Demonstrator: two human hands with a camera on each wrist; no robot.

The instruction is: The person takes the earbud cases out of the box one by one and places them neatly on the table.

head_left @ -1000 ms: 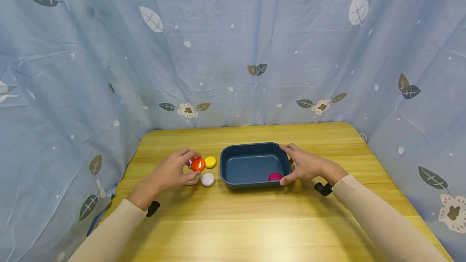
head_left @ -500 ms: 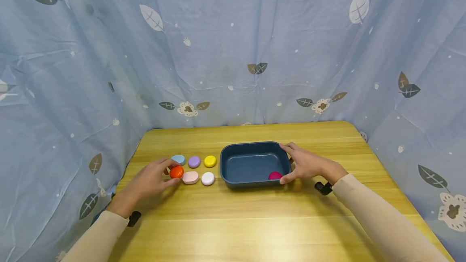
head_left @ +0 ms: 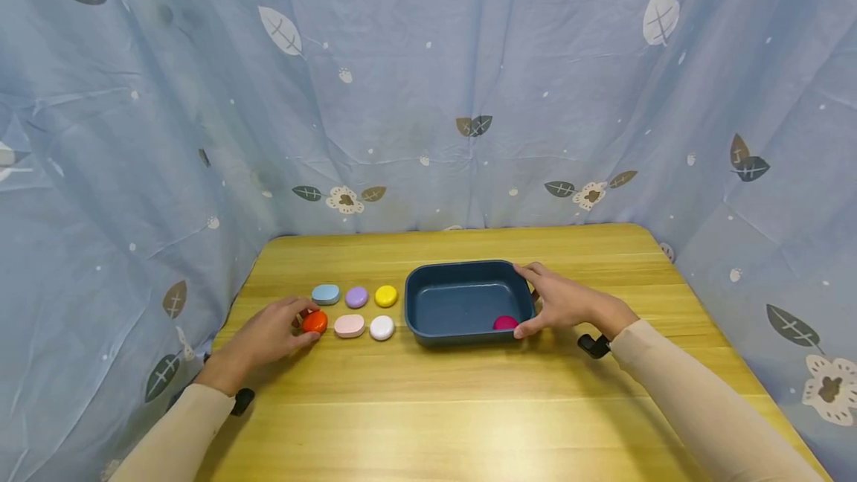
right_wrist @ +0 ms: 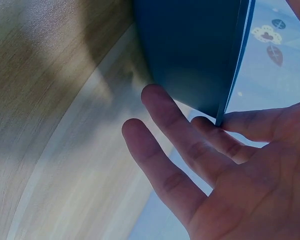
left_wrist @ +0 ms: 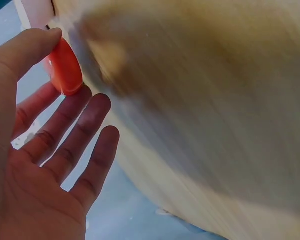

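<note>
On the left of the table, my left hand (head_left: pixel 271 333) pinches a glossy red-orange disc (head_left: pixel 315 322) between thumb and fingertips. The left wrist view shows the disc (left_wrist: pixel 66 67) edge-on, with the other fingers loosely spread. To its right lie a pink oval piece (head_left: pixel 350 326) and a white round one (head_left: pixel 382 328). Behind them sit a light blue oval (head_left: pixel 326 294), a purple round piece (head_left: pixel 356 297) and a yellow one (head_left: pixel 385 296). My right hand (head_left: pixel 565 300) grips the right end of a dark blue box (head_left: pixel 469 338). A magenta piece (head_left: pixel 505 323) lies inside the box.
The wooden table (head_left: pixel 428 407) has rounded back corners. A pale blue curtain (head_left: pixel 402 95) with leaf and flower prints surrounds it at the back and both sides. A black wrist strap part (head_left: pixel 593 346) shows beneath the right wrist.
My left hand has moved left with the red-orange disc and lowered it beside the pink oval, uncovering the blue, purple and pink pieces. My right hand and the box have stayed put.
</note>
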